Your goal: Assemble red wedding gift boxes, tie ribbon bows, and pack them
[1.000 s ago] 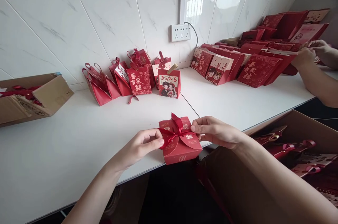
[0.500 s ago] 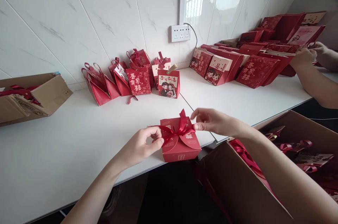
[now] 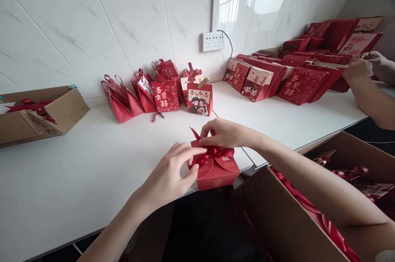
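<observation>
A red gift box (image 3: 218, 176) with curved, overlapping top flaps sits at the front edge of the white counter. Tied across its top is a dark red satin ribbon (image 3: 222, 153) in a bow. My right hand (image 3: 224, 132) reaches over the back of the box, thumb and finger pinched on the ribbon, with one pointed tail sticking up behind the fingers. At the left side of the bow, my left hand (image 3: 175, 169) is open, index finger stretched over the left loop and thumb apart below it. The hands partly cover the lid's left and back.
Several red gift boxes (image 3: 166, 96) stand along the tiled wall, a loose ribbon scrap (image 3: 158, 116) before them. An open carton (image 3: 66, 109) with ribbons is far left. A large carton (image 3: 277, 212) of boxes stands low right. Another person's hands (image 3: 364, 66) work beside stacked boxes (image 3: 304, 85).
My right hand has moved left from the right loop to the ribbon at the back. My left hand has opened and moved slightly right. The view has shifted slightly.
</observation>
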Demonstrator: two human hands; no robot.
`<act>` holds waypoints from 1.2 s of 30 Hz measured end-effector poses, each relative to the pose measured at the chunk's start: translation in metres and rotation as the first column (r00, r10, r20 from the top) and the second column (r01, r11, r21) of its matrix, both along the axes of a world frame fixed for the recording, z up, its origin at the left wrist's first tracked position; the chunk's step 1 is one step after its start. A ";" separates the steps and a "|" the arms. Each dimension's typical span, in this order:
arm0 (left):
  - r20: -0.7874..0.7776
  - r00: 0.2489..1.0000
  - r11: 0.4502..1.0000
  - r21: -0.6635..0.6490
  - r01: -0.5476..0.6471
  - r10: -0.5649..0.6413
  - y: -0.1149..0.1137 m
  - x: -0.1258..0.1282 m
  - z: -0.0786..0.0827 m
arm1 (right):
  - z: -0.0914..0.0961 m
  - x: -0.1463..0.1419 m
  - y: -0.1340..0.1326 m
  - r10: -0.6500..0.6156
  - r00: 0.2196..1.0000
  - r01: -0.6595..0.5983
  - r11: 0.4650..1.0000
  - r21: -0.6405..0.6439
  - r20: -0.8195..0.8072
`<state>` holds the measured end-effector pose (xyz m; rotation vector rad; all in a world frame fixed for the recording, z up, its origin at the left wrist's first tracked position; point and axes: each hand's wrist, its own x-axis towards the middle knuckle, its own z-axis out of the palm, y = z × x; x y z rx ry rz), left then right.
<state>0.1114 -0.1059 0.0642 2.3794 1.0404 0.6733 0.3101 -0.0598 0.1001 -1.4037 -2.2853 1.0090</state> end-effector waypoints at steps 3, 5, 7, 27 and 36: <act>-0.041 0.996 0.997 0.022 0.076 -0.076 0.002 0.003 0.001 | -0.002 0.002 0.001 -0.045 0.999 0.045 0.999 -0.011 -0.006; -0.046 0.994 0.994 0.014 0.104 -0.103 0.003 0.006 0.003 | -0.003 0.003 0.001 -0.067 0.998 0.066 0.997 -0.035 -0.012; -0.031 0.994 0.994 0.012 0.107 -0.107 0.004 0.010 0.004 | -0.004 0.002 0.001 -0.081 0.996 0.079 0.995 -0.062 -0.029; 0.042 0.989 0.986 0.090 -0.142 0.138 0.013 0.033 -0.009 | -0.045 0.042 0.008 -0.240 0.904 0.173 0.962 -0.212 -0.354; -0.004 0.982 0.982 0.018 -0.189 0.189 0.017 0.027 -0.012 | -0.068 0.027 0.030 -0.334 0.771 0.037 0.874 -0.485 -0.543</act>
